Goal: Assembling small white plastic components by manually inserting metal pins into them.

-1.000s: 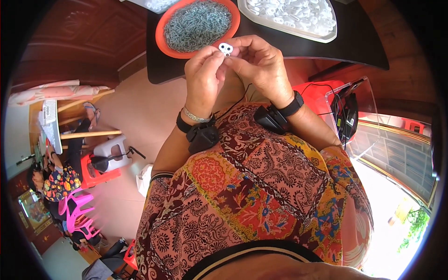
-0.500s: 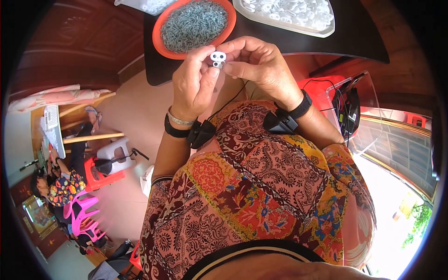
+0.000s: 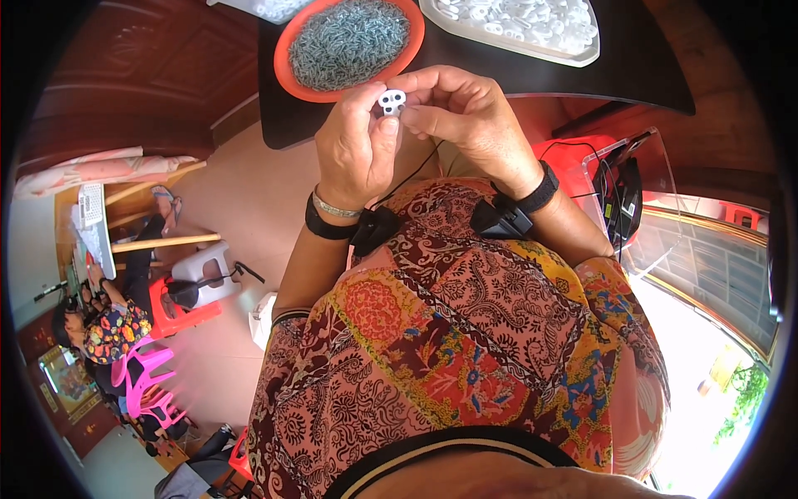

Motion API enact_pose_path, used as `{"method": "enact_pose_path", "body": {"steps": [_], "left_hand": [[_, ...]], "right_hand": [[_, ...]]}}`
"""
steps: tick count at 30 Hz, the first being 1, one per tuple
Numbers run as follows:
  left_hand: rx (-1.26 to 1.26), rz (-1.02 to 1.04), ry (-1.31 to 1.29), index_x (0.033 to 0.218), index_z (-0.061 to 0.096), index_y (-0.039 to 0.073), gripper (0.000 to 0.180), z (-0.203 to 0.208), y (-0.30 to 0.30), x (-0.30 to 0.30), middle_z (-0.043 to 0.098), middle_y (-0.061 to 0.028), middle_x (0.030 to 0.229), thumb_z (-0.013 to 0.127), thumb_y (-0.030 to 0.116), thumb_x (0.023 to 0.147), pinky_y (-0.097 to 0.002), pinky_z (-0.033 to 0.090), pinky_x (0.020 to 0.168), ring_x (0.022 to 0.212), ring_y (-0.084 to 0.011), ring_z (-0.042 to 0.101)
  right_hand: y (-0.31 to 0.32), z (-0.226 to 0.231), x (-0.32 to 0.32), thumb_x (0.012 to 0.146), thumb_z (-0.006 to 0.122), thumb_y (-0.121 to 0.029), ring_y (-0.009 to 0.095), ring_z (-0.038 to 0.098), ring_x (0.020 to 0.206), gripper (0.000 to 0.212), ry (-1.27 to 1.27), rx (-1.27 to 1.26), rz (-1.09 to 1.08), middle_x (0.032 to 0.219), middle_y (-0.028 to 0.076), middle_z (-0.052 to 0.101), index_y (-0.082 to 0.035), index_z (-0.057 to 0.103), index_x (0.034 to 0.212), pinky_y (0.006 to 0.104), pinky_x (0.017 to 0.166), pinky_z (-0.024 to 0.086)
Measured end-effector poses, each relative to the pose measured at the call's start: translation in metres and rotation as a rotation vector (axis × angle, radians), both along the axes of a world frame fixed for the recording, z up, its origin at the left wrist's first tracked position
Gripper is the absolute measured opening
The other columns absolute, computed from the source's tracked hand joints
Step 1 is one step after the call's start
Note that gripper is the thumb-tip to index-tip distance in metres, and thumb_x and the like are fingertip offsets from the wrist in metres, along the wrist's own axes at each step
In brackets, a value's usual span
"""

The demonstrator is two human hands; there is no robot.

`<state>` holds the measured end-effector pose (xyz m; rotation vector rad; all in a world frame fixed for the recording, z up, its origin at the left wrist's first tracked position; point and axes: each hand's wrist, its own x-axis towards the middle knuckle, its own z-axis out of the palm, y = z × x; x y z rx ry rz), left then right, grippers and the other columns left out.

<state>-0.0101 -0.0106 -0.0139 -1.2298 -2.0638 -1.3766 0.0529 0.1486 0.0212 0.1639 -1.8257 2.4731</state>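
Note:
Between the fingertips of both hands is a small white plastic piece with dark round holes (image 3: 391, 102). My left hand (image 3: 359, 145) pinches it from the left with thumb and forefinger. From the other side, my right hand (image 3: 470, 125) closes on it, forefinger curled over the top and thumb at its lower right. The fingers partly cover it, and whether it is one part or two fitted together I cannot tell. Just beyond the hands, an orange-red bowl (image 3: 282, 65) holds a heap of small silvery screws (image 3: 349, 46).
A pale tray (image 3: 573, 61) of loose white plastic pieces (image 3: 519, 21) stands on the dark table (image 3: 632, 75), beside a partly seen white container (image 3: 270, 8). A red stool (image 3: 573, 154) is at right. Far left, a person (image 3: 116, 333) sits near pink chairs (image 3: 145, 378).
The white piece has turned in my fingertips and looks more compact, its lower part closer to the upper. My left hand has shifted slightly right; my right hand has barely moved.

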Motion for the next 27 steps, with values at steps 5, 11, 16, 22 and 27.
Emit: {"method": "enact_pose_path", "body": {"steps": [5, 11, 16, 22, 27], "left_hand": [[0.016, 0.017, 0.027, 0.111, 0.05, -0.003, 0.027, -0.0042, 0.0019, 0.0005, 0.06, -0.0196, 0.095, 0.053, 0.012, 0.089, -0.0374, 0.049, 0.07, 0.078, -0.0325, 0.06], [0.07, 0.009, 0.02, 0.111, 0.05, -0.003, 0.026, -0.0071, 0.0047, -0.0004, 0.06, -0.0196, 0.095, 0.054, 0.011, 0.089, -0.0375, 0.049, 0.07, 0.079, -0.0328, 0.061], [0.091, 0.016, 0.055, 0.11, 0.05, -0.002, 0.025, -0.0073, 0.0066, -0.0001, 0.06, -0.0191, 0.094, 0.053, 0.011, 0.09, -0.0375, 0.05, 0.07, 0.079, -0.033, 0.061], [0.091, 0.021, 0.037, 0.11, 0.05, -0.002, 0.025, -0.005, 0.0062, 0.0021, 0.061, -0.0188, 0.095, 0.053, 0.012, 0.09, -0.0375, 0.05, 0.068, 0.078, -0.0324, 0.062], [0.082, 0.021, 0.041, 0.11, 0.05, -0.003, 0.025, -0.0058, 0.0042, 0.0023, 0.061, -0.0188, 0.096, 0.054, 0.013, 0.09, -0.0378, 0.05, 0.069, 0.078, -0.0326, 0.061]], "right_hand": [[-0.0006, 0.001, 0.0014, 0.085, 0.063, 0.0, 0.007, 0.058, 0.082, 0.027, -0.011, 0.003, -0.01, 0.094, 0.002, 0.063, 0.003, 0.06, 0.112, 0.0201, 0.075, 0.047], [-0.0015, -0.0017, 0.0009, 0.086, 0.062, 0.0, 0.007, 0.059, 0.085, 0.027, -0.013, 0.017, -0.022, 0.099, 0.003, 0.064, 0.002, 0.059, 0.113, 0.0207, 0.077, 0.047], [-0.0024, -0.0026, 0.001, 0.086, 0.062, 0.0, 0.008, 0.059, 0.088, 0.028, 0.01, 0.021, -0.018, 0.101, 0.004, 0.064, 0.002, 0.058, 0.113, 0.0217, 0.079, 0.047], [-0.0047, -0.0072, 0.0002, 0.086, 0.064, -0.002, 0.008, 0.059, 0.086, 0.029, 0.076, -0.017, -0.018, 0.099, 0.004, 0.065, 0.001, 0.058, 0.114, 0.0214, 0.077, 0.047], [-0.005, -0.0051, 0.001, 0.086, 0.064, -0.003, 0.007, 0.057, 0.081, 0.029, 0.049, -0.024, -0.024, 0.096, 0.003, 0.065, 0.0, 0.059, 0.114, 0.0208, 0.073, 0.046]]}}
